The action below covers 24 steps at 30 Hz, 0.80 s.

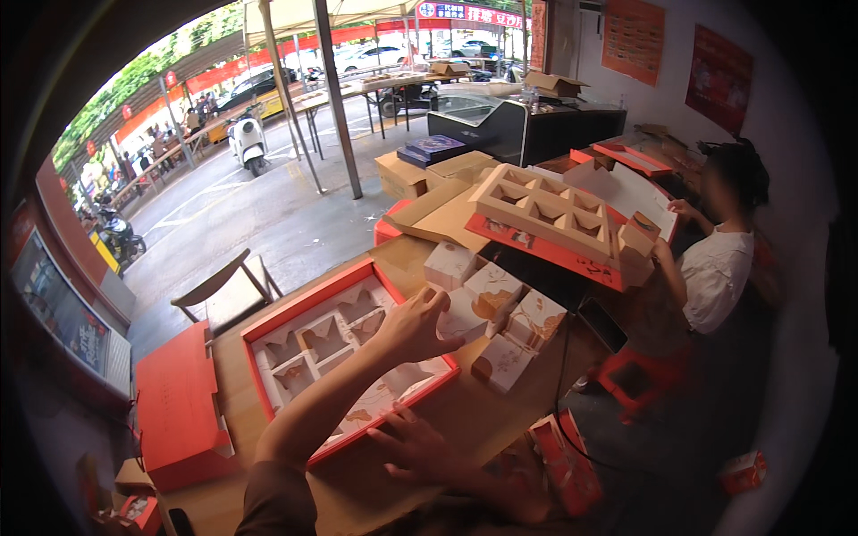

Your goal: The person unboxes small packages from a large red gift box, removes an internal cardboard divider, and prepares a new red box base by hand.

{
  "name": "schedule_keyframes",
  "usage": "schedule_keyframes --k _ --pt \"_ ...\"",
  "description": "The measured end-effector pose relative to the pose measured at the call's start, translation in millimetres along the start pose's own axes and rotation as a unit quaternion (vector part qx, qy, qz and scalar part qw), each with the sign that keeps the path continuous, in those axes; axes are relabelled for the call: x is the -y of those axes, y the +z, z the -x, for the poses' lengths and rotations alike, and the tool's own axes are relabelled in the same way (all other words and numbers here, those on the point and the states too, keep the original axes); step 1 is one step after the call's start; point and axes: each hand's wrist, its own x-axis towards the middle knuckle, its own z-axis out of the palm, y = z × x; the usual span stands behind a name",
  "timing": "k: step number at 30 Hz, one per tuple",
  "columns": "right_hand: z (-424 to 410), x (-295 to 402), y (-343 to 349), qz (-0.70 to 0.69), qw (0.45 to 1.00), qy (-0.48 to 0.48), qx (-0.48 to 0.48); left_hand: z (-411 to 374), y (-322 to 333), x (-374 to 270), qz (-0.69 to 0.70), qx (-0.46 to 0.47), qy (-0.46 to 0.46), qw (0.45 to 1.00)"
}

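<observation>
My left hand reaches across a shallow red box, thumb and fingers apart beside a small white carton. Whether it touches the carton is unclear. White dividers split the box into compartments, partly hidden under my left forearm. My right hand is at the box's near rim, fingers spread and holding nothing. Several more small white cartons with brown-gold leaf prints stand grouped to the right of the box. A red lid-like box piece bearing writing rests at the table's left.
Cardboard trays with square openings are stacked beyond the cartons. At the right, a seated person handles packaging. A phone and black cable are near the table's right edge. A chair stands behind the table.
</observation>
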Motion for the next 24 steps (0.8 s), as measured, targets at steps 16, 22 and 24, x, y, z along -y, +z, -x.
schedule_keyframes --k 16,22,24 --pt "-10 -7 27 -0.014 0.996 -0.084 0.028 10 44 2 -0.077 0.017 0.062 0.995" --pt "-20 -15 -28 0.03 0.994 -0.075 -0.071 116 -41 14 -0.095 -0.003 0.05 0.994" --pt "-38 -27 -46 0.039 0.996 -0.053 -0.064 158 -72 18 -0.087 -0.013 -0.018 0.996"
